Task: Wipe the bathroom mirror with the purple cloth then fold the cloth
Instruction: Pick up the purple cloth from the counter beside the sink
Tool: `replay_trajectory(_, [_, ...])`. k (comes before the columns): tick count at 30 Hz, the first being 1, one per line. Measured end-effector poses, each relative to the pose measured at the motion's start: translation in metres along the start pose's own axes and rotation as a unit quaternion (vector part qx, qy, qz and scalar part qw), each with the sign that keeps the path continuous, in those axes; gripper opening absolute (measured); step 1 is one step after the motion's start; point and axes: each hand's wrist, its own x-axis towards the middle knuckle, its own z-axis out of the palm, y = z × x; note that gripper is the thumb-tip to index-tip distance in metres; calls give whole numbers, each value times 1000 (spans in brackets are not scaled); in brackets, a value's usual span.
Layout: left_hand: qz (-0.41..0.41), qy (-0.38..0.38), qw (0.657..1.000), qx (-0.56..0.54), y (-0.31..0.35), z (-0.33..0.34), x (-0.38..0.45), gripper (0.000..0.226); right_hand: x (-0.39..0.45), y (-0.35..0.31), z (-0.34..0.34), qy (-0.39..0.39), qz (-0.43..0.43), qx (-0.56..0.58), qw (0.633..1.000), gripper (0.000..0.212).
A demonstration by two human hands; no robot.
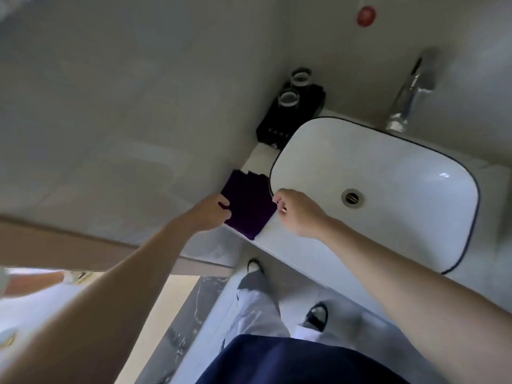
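The purple cloth (246,205) lay on the bench (279,231), between the wall and the white sink (388,167), and it was already in a compact rectangle with several layers showing at its far edge. The left hand (212,214) gripped its left edge, with the fingers curled round it. The right hand (293,212) pinched its right edge, just beside the sink rim. The mirror was not visible (so the wiping could not be checked), but the folding seemed almost finished.
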Motion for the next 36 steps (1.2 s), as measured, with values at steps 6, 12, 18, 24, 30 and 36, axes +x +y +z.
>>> replay_trajectory(6, [28,10,999,23,-19,-5,48,35,43,-30,47,-21,7,27,999,30])
replay_trajectory(12, [99,15,989,108,-31,17,84,21,52,-17,97,-123,40,-63,990,19])
replay_trajectory(18, [113,-44,956,268,-49,49,96,47,41,-7,138,-29,45,-132,990,44])
replay_trajectory(24, [128,28,948,289,-60,66,100,40,45,3,164,37,34,-163,985,49])
replay_trajectory(30, [129,52,956,260,-52,54,105,9,54,-4,152,41,59,-123,990,41])
replay_trajectory(36, [97,59,991,63,-32,18,83,9,44,-23,113,93,26,-36,995,24])
